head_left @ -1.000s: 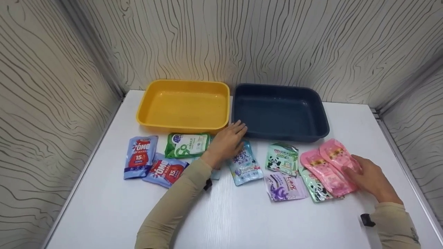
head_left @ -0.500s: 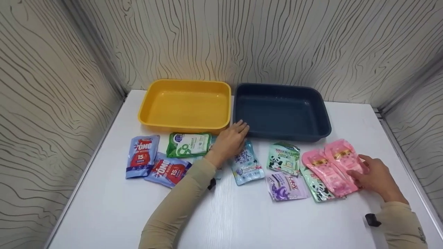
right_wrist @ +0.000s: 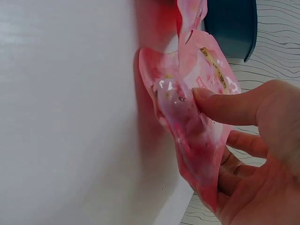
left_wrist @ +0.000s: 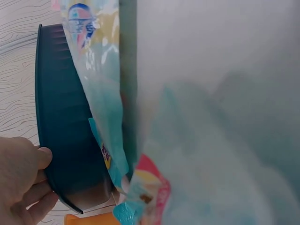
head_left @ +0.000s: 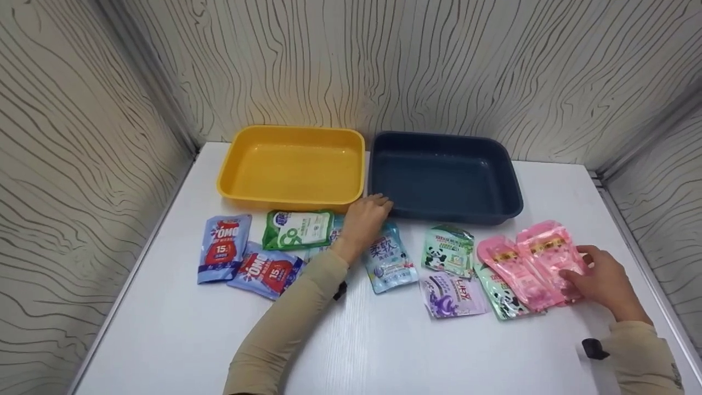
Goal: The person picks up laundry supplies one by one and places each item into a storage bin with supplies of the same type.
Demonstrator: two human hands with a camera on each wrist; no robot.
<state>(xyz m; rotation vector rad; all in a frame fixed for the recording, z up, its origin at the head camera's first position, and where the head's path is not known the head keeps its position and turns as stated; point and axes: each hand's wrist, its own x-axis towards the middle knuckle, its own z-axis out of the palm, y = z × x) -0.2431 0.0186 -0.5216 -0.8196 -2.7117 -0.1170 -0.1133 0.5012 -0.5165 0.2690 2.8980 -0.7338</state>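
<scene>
Two hands are engaged. The left sleeve (head_left: 293, 323) extends diagonally over the table (head_left: 384, 345); the left hand (head_left: 362, 224), back upward, grips the near-left corner of the navy bin (head_left: 447, 213) with bent fingers. A second pink pouch (head_left: 507, 262) lies beside the pink pouch (head_left: 550, 253), whose tilted right side the right hand (head_left: 607, 281) pinches, thumb above, fingers beneath.

Tan fitted sleeves (head_left: 293, 323), small black blocks (head_left: 595, 349) at both cuffs (head_left: 628, 330), dark right-sleeve marking (head_left: 677, 376), bare hands (head_left: 607, 284)

Head camera: high, facing forward-down over smooth white surface (head_left: 164, 340). Wrist cameras: close-in, turned sideways; both share dark-blue rectangular plastic tub (head_left: 444, 184).
</scene>
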